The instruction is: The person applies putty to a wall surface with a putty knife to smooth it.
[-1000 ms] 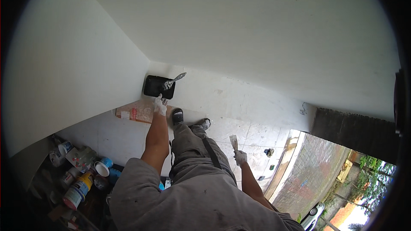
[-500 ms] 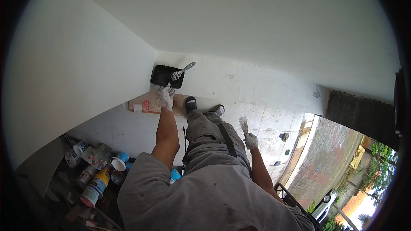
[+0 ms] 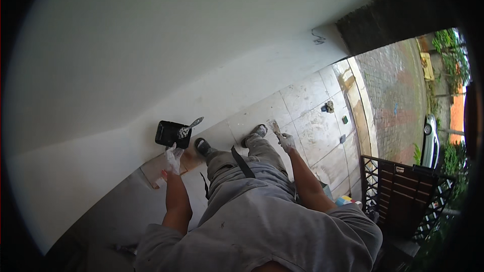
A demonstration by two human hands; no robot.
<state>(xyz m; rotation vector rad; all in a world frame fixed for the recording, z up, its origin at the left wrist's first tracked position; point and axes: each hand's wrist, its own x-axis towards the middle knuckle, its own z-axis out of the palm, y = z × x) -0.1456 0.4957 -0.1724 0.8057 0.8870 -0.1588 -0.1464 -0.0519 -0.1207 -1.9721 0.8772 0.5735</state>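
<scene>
My left hand (image 3: 174,158), in a white-smeared glove, is closed on the near edge of a black tray (image 3: 164,132). Inside the tray lies a putty-caked tool with a grey speckled handle (image 3: 195,122); its handle juts over the right rim, and I cannot tell whether it is a brush or a knife. Out to the right, my gloved right hand (image 3: 287,142) grips a putty knife (image 3: 275,127), its broad whitish blade pointing away from me.
A smooth white wall (image 3: 201,45) rises ahead and to the left. Stained pale tiles (image 3: 317,136) cover the floor, with small lumps (image 3: 328,107) on them. A cardboard strip (image 3: 151,171) lies beneath the tray. At the right stand a dark gate (image 3: 408,191) and a brick-paved drive (image 3: 388,80).
My view has turned to the right, so the paint cans at lower left are out of sight and the gate shows. Both hands keep their holds.
</scene>
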